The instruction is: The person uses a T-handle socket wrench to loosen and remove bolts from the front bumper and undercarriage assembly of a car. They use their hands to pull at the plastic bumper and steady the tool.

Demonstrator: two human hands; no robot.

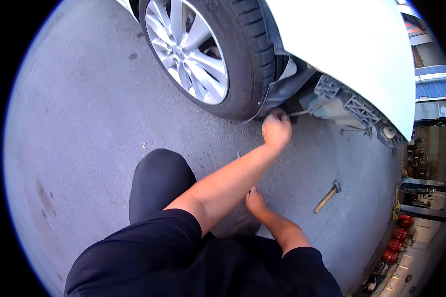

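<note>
My left hand [276, 129] reaches forward to the dark wheel arch liner [282, 91] behind the tyre [243, 79] of a white car. Its fingers are closed, and what they grip is mostly hidden. A thin grey rod [299, 114] runs from beside the fist toward the exposed bumper mount; I cannot tell whether the hand holds it. The liner hangs loose at its lower edge. Nearer to me, below my left forearm, my right hand [255, 202] is loosely closed, with nothing visible in it.
A hammer [328, 196] with a yellowish handle lies on the grey floor [84, 119] to the right. The white body panel [352, 49] overhangs the exposed grey brackets [359, 109]. My bent knee [161, 178] is at left. Red rounded objects [397, 240] stand at the far right.
</note>
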